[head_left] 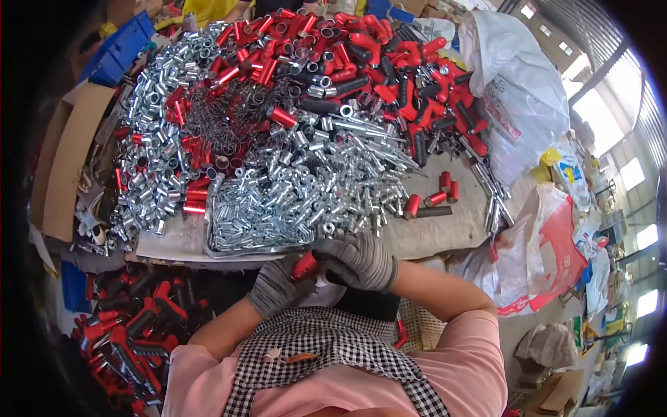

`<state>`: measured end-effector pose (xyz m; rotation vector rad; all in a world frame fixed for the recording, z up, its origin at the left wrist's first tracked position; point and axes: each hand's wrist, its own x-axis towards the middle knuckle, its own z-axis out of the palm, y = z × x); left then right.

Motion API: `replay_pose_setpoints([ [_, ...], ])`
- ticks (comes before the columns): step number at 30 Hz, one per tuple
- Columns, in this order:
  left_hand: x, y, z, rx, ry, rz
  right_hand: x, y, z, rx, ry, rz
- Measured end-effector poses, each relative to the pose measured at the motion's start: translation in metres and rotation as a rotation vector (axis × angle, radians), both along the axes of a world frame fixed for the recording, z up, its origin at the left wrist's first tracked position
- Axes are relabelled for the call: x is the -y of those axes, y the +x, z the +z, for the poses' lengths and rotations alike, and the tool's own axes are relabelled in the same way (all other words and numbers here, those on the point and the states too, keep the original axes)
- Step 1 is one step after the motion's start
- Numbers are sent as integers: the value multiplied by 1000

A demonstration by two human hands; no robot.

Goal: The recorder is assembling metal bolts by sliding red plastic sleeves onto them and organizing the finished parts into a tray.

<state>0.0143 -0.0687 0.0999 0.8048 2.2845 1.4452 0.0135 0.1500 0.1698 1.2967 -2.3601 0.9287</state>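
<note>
Just past the table's near edge, both my hands wear grey knitted gloves. My left hand [278,286] is closed round a short red metal sleeve [304,267], which is tilted and partly covered by the fingers. Against the sleeve's upper end, my right hand [360,263] has its fingers curled in; whatever they pinch is hidden. Beyond the hands lies a shallow metal tray [260,251] heaped with small silver pins [253,226]. Several loose red sleeves [435,199] and a dark rod [434,212] rest on the table to the right.
Silver collars [156,149], thin wire springs [226,115] and red-and-black handles [410,90] cover the table [451,233]. A white sack [517,90] stands at right, a cardboard box [73,160] at left. More red-and-black handles [135,337] fill the space below left.
</note>
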Motion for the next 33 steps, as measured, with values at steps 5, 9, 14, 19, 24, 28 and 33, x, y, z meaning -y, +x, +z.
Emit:
replay_pose_setpoints([
  [5,-3,-10,8,-254,-369,37,-12,-6,4,543,35,-172],
  [9,-8,-17,4,56,-80,75,-16,-15,-23,619,-317,-17],
  [14,0,-33,-4,-74,-359,-24,-27,-22,-3,341,287,-52],
  [19,-10,-30,4,67,-208,-97,-39,-36,-17,660,-91,115],
  [24,-20,-30,-29,-3,-139,-186,-35,-24,-8,396,228,-15],
  [28,-22,-32,-20,-98,-14,-145,-46,-38,7,609,99,153],
  [33,-9,-36,6,86,-321,-31,-112,-111,20,513,-17,-611],
])
